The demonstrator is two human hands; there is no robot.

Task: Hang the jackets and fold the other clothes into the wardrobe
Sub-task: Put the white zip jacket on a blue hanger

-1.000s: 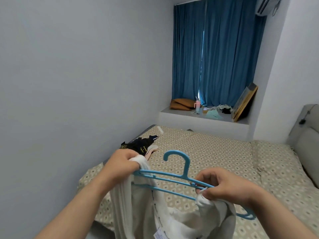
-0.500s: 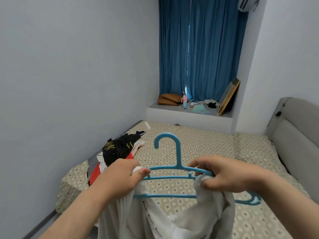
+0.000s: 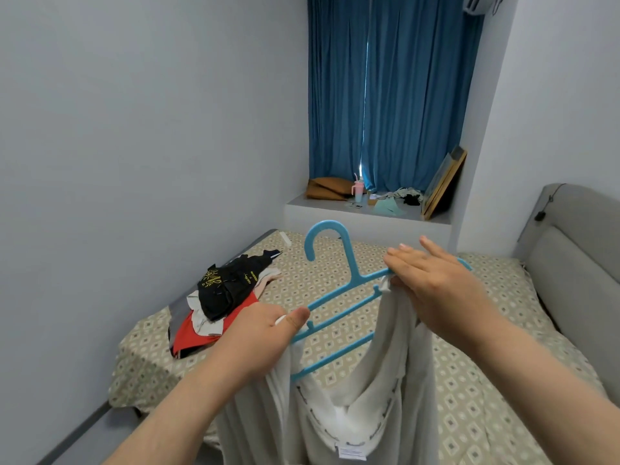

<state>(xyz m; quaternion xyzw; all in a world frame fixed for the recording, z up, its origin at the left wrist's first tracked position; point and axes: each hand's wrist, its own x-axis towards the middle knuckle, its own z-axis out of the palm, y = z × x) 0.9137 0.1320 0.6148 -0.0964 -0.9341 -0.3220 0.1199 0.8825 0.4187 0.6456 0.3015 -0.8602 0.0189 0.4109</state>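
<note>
Two hands up over the bed (image 3: 486, 380), and between them a blue hanger (image 3: 350, 266), tilted, its left tip low and its right arm high. The left hand (image 3: 258, 333) is clamped round that low tip, thumb on top, a wad of white garment (image 3: 369, 414) bunched in the same grip. The right hand (image 3: 439, 286) lies across the higher arm, fingers stretched out on top, thumb tucked under and pinching the cloth against the plastic. The garment sags below the bars, a label showing low down; a jacket, I'd say, though the folds hide most of it. On the bed's left side sits a heap of clothes (image 3: 221, 297), black on top, red beneath. Blue curtains (image 3: 385, 95) are drawn behind.
</note>
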